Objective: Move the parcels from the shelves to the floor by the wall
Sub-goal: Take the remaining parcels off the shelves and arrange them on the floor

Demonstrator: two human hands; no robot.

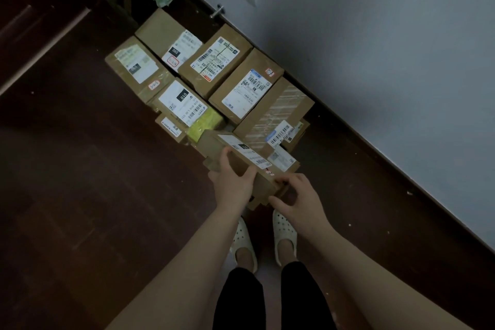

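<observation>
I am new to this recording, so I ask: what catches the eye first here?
Your eye goes first to the left hand and right hand gripping a brown parcel at the centre. Beyond it, labelled parcels lie packed on the dark floor along the grey wall.

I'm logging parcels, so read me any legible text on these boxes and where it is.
"010": on the brown cardboard box beside the yellow-green packet.
"090": on the rearmost brown cardboard box.
Everything else, including the held brown box label: too blurred to read.
</observation>
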